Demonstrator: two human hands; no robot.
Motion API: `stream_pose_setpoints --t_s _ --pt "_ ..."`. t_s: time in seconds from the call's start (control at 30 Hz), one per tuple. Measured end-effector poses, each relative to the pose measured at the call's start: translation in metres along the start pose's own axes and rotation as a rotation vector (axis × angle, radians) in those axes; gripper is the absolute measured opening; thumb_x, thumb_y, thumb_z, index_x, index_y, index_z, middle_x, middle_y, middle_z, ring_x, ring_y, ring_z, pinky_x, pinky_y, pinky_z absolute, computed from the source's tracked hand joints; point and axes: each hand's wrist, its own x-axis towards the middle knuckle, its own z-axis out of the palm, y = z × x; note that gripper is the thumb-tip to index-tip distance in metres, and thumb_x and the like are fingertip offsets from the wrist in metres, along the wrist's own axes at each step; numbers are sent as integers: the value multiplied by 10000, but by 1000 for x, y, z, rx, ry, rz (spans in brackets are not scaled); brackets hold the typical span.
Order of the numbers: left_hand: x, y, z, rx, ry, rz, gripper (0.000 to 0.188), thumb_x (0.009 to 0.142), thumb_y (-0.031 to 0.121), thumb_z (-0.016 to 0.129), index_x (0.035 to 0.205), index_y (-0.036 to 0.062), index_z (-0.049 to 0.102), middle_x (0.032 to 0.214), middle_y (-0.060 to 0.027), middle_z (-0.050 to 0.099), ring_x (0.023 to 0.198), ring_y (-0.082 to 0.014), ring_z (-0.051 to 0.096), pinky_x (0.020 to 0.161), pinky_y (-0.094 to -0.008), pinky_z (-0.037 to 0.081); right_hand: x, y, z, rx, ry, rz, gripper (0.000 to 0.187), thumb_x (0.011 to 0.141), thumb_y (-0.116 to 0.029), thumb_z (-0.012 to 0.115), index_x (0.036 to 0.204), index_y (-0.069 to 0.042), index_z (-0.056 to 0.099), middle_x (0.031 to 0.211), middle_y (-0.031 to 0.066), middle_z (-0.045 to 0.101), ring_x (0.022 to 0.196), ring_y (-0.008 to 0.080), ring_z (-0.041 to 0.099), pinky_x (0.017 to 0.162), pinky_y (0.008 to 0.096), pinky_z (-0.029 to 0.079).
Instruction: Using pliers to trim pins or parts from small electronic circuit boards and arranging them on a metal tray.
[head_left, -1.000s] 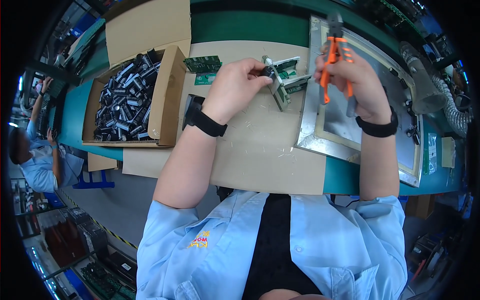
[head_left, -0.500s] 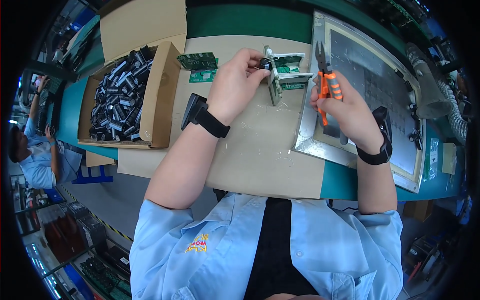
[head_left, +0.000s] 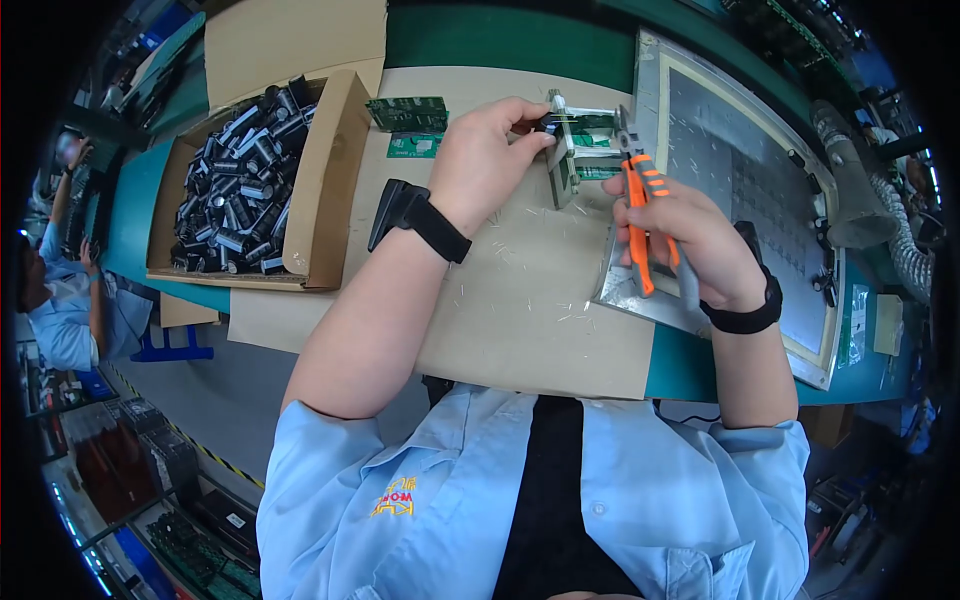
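Observation:
My left hand [head_left: 488, 160] pinches a small black cylindrical part, seemingly a capacitor [head_left: 548, 124], against the left face of an upright circuit board [head_left: 563, 172]. White brackets [head_left: 597, 153] and more green board stand on the right side of that board. In my right hand [head_left: 695, 235] is a pair of pliers [head_left: 637, 225] with orange and grey handles. Their handles are spread, and the jaws point up beside the right end of the brackets. Whether the jaws touch anything there is too small to tell.
Black capacitors fill a cardboard box [head_left: 340, 190] on the left. Two green boards [head_left: 412, 148] lie behind my left hand. A metal-framed panel [head_left: 735, 150] takes up the right side, beside a ribbed hose [head_left: 905, 240]. Clipped wire bits litter the brown sheet [head_left: 520, 320]. Another person [head_left: 70, 300] works far left.
The pliers have moved left and down, bringing their jaws beside the brackets, and their handles have spread. My left hand and the board have shifted slightly right.

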Motion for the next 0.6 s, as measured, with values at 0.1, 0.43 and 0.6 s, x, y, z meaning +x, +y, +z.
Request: stream_pose_setpoints --t_s 0.1,0.43,0.6 --pt "-1 2 -2 9 -17 -7 234 771 70 653 999 17 633 878 -114 665 764 -179 638 702 -271 501 4 -3 8 -121 6 74 366 838 -167 526 1125 57 484 834 55 577 714 135 593 647 242 483" --pt "0 1 -3 44 -42 -13 249 757 80 660 997 17 629 847 -109 658 743 -183 623 687 -282 495 18 -11 18 -183 0 191 279 864 -178 530 1036 41 512 772 73 584 651 131 595 608 238 490" --pt "1 -4 -2 21 -34 19 237 753 88 652 979 21 629 836 -125 653 740 -226 629 678 -307 496 16 -12 20 -218 23 220 272 871 -188 530 1021 38 515 768 72 586 648 129 595 612 241 495"
